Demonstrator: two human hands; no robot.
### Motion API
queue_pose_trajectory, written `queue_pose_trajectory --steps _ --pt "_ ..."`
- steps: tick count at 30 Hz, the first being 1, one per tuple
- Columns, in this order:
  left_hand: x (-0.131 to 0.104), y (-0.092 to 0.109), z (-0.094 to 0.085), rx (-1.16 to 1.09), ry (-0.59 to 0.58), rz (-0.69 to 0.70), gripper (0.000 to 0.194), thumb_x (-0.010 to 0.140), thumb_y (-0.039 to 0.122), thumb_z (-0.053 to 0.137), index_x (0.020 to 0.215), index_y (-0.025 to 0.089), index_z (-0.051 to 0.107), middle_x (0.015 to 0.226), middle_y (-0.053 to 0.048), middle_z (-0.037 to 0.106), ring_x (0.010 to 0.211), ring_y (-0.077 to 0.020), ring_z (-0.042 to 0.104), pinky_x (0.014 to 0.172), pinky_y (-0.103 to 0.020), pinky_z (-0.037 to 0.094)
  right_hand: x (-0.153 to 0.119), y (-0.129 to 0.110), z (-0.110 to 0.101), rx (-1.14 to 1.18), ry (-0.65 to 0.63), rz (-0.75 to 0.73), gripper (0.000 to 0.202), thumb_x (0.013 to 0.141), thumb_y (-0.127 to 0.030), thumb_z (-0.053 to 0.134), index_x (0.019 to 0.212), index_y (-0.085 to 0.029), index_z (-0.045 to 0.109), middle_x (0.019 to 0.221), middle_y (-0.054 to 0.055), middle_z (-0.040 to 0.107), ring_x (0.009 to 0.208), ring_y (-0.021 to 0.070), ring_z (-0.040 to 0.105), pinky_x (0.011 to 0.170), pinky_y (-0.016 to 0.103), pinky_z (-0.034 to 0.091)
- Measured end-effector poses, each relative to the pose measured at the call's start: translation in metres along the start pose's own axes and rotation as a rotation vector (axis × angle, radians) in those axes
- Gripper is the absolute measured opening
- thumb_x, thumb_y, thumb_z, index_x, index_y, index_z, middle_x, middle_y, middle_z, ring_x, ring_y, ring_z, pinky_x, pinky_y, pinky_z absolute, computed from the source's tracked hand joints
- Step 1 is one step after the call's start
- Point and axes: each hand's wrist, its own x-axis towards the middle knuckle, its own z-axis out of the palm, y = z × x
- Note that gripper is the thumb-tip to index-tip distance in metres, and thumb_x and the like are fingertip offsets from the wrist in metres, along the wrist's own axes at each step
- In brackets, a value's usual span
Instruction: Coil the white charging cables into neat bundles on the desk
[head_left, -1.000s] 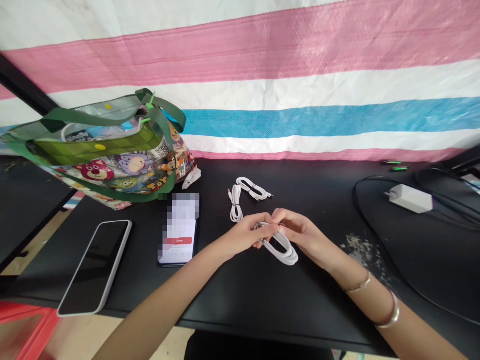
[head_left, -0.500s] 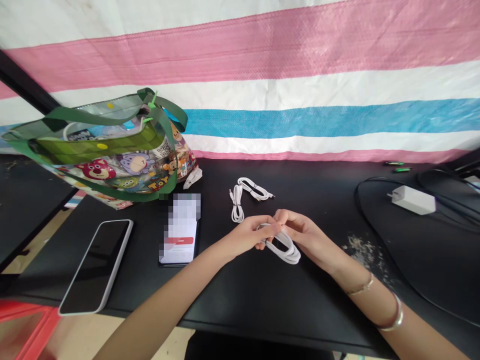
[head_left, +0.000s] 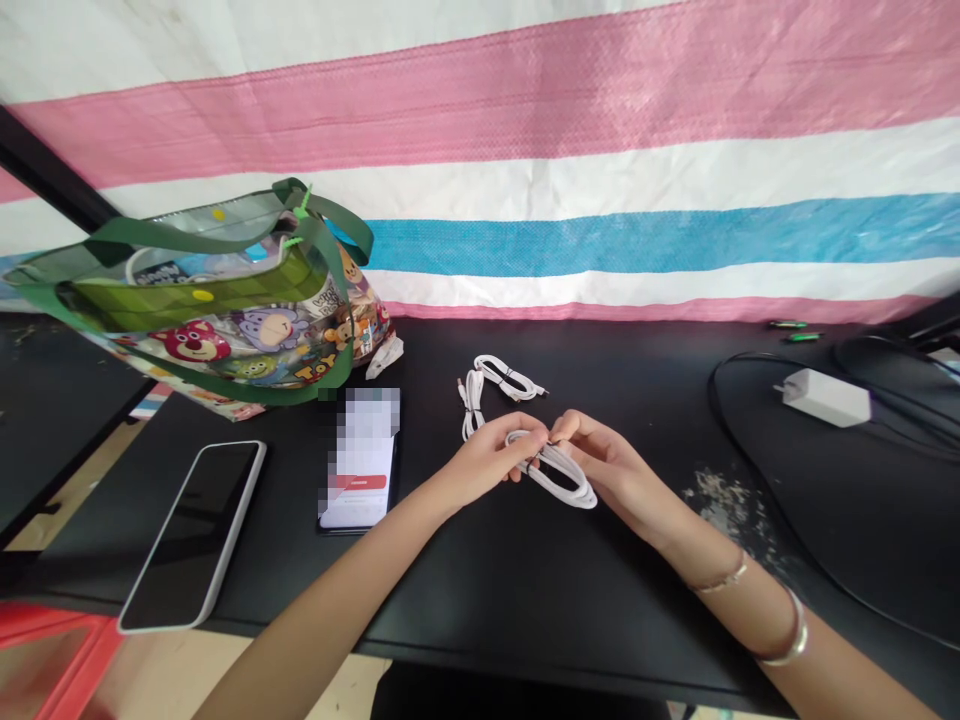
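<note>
A coiled white cable (head_left: 568, 482) with a black tie round it hangs between my hands above the black table. My left hand (head_left: 495, 455) is closed on the coil's left end, thumb on top near the tie. The fingers of my right hand (head_left: 600, 455) are pinched together at the coil's upper edge, by the tie; what exactly they grip is too small to make out. Behind my left hand lie two more tied white cables, one upright (head_left: 472, 400) and partly covered by that hand, the other slanting (head_left: 510, 378).
On the left are a cartoon-print bag (head_left: 262, 320) with green straps, a lit phone (head_left: 364, 460) and a dark-screened phone (head_left: 195, 535). A white power adapter (head_left: 826, 397) and black cords (head_left: 757, 480) lie at right. Crumbs (head_left: 724, 505) lie near my right wrist.
The coil in my hands has tilted flatter and risen slightly. My left hand has shifted a little left, and now covers part of the upright cable. A small gap shows between my hands.
</note>
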Motion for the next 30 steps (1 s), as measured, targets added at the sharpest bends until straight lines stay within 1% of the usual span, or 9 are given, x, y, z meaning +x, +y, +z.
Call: queue_pose_trajectory --steps 3,5,8,13,16,19,22,27,30 --pt "0.0 0.002 -0.002 0.012 0.082 0.055 0.025 0.075 0.042 0.057 0.078 0.018 0.051 0.061 0.006 0.048 0.052 -0.006 0.045 0.046 -0.017 0.033 0.0 -0.001 0.0 -0.01 0.004 -0.006 0.033 0.073 -0.048 0.071 0.07 -0.02 0.054 0.071 -0.002 0.059 0.063 0.0107 0.053 0.061 0.023 0.043" --pt "-0.001 0.004 -0.003 0.059 0.095 0.082 0.019 0.078 0.037 0.054 0.079 0.019 0.051 0.062 0.006 0.049 0.053 -0.0067 0.047 0.047 -0.017 0.034 -0.001 -0.003 0.001 -0.014 -0.003 0.01 0.034 0.073 -0.049 0.071 0.071 -0.02 0.053 0.07 -0.003 0.058 0.063 0.0108 0.051 0.062 0.024 0.042" --pt "-0.004 0.007 -0.004 0.245 0.141 0.16 0.013 0.08 0.032 0.052 0.079 0.019 0.053 0.063 0.005 0.051 0.054 -0.008 0.048 0.05 -0.019 0.036 -0.003 -0.009 0.002 -0.026 -0.003 0.059 0.033 0.073 -0.047 0.071 0.071 -0.02 0.052 0.071 -0.003 0.057 0.064 0.011 0.05 0.064 0.024 0.042" --pt "-0.011 0.008 -0.002 0.761 0.36 0.497 0.008 0.081 0.021 0.053 0.074 0.019 0.057 0.067 0.005 0.063 0.057 -0.0079 0.054 0.058 -0.019 0.039 -0.005 -0.015 0.002 -0.08 0.01 0.097 0.036 0.071 -0.051 0.072 0.07 -0.02 0.053 0.07 -0.003 0.056 0.067 0.0116 0.05 0.066 0.025 0.041" --pt "-0.012 0.005 -0.001 0.915 0.421 0.71 0.011 0.083 0.019 0.053 0.073 0.02 0.057 0.068 0.005 0.067 0.059 -0.0077 0.059 0.059 -0.018 0.04 -0.003 -0.012 0.001 -0.172 0.045 0.065 0.038 0.071 -0.055 0.069 0.07 -0.02 0.053 0.07 -0.002 0.055 0.065 0.0124 0.049 0.065 0.026 0.041" --pt "-0.011 0.002 -0.001 1.002 0.447 0.83 0.015 0.086 0.021 0.052 0.072 0.019 0.058 0.065 0.005 0.067 0.056 -0.0073 0.058 0.057 -0.017 0.04 0.0 -0.006 -0.001 -0.31 0.102 -0.01 0.041 0.072 -0.059 0.065 0.068 -0.021 0.052 0.07 -0.001 0.053 0.064 0.0134 0.048 0.064 0.027 0.04" --pt "-0.012 0.001 0.001 1.073 0.45 0.83 0.02 0.088 0.024 0.049 0.072 0.02 0.061 0.062 0.004 0.066 0.053 -0.0083 0.056 0.055 -0.019 0.039 0.003 0.001 -0.004 -0.391 0.178 -0.071 0.039 0.073 -0.059 0.061 0.067 -0.021 0.052 0.072 0.0 0.054 0.068 0.0152 0.05 0.065 0.028 0.041" --pt "-0.014 0.001 0.005 1.114 0.378 0.673 0.027 0.089 0.027 0.043 0.073 0.022 0.064 0.065 0.002 0.069 0.056 -0.011 0.055 0.057 -0.023 0.039 0.005 0.01 -0.012 -0.455 0.286 -0.142 0.033 0.073 -0.055 0.062 0.068 -0.023 0.055 0.08 0.002 0.057 0.075 0.0175 0.053 0.068 0.03 0.041" --pt "-0.014 0.0 0.006 1.086 0.382 0.644 0.026 0.089 0.028 0.044 0.074 0.022 0.065 0.065 0.001 0.068 0.058 -0.0116 0.056 0.058 -0.023 0.04 0.005 0.012 -0.015 -0.472 0.298 -0.16 0.033 0.073 -0.055 0.062 0.067 -0.023 0.055 0.079 0.002 0.058 0.074 0.0178 0.053 0.067 0.03 0.042"
